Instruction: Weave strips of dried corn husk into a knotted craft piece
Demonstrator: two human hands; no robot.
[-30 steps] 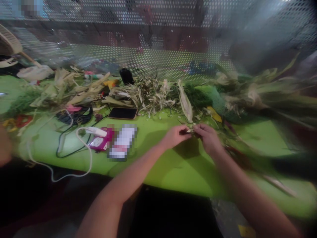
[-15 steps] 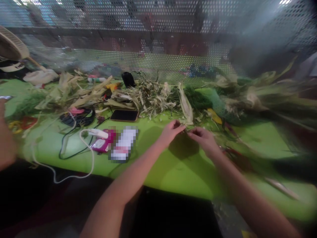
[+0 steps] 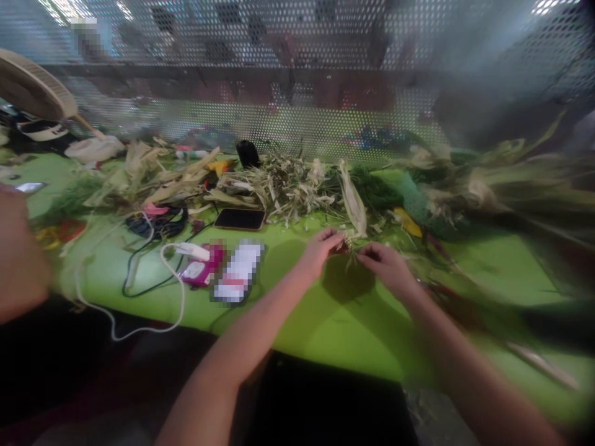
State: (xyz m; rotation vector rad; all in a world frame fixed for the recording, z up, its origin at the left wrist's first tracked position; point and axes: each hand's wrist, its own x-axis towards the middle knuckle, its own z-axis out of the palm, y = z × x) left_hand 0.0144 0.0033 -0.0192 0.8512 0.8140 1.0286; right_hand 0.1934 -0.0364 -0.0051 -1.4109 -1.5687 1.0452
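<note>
My left hand (image 3: 320, 253) is closed in a pinch on a small yellowish-green plant sprig (image 3: 350, 246). Thin strands of it hang down in the gap between my hands. On the other side my right hand (image 3: 387, 265) also has thumb and fingertips pressed together, by the loose strands of the sprig. Blur hides exactly what those fingertips grip. Just beyond both hands lies a pale corn husk (image 3: 354, 207), its wide end toward me. A heap of dry shredded plant bits (image 3: 297, 186) spreads behind it to the left.
Left of my arms lie a dark phone (image 3: 239, 218), a lit phone (image 3: 239, 272) and a magenta power bank (image 3: 204, 266) with a white cable (image 3: 181, 303). Large husks (image 3: 483, 186) are piled at right. A perforated metal screen (image 3: 279, 87) stands behind. Another person's arm (image 3: 21, 254) shows at far left.
The view has shifted slightly, so the table things sit a little further right. The sprig now shows more plainly between my hands, with strands hanging down. Both hands stay pinched.
</note>
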